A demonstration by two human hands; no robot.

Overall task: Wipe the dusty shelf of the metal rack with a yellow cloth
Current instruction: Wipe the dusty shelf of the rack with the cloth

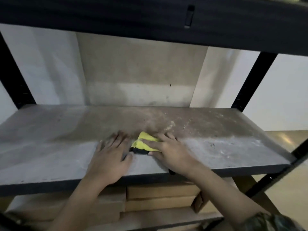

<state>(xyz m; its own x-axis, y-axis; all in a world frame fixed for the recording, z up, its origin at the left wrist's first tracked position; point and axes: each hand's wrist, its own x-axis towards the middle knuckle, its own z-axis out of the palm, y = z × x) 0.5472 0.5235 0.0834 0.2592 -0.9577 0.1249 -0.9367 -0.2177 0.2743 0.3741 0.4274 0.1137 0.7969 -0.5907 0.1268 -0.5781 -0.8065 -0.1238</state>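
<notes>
Pressed flat under the right hand (168, 150), fingers spread and straight: a bunched yellow cloth (144, 144) with a dark edge, near the middle of the shelf (233, 147), a little toward the front. Just left of the cloth, resting palm-down on the bare board, fingers straight and loosely splayed, gripping nothing: the left hand (110, 159). Grey with dust across the whole surface, streaked paler along the front, browner and flecked with pale crumbs behind and to the right of the cloth. Black uprights (253, 80) at both back corners, another black shelf (150, 17) overhead. Behind the rack, a white wall (283, 90) and a tan panel (141, 72) leaning or standing against it. Below the dusty board, stacked brown boxes (160, 197). At bottom right, a patterned sleeve (270, 222) on the right arm.
</notes>
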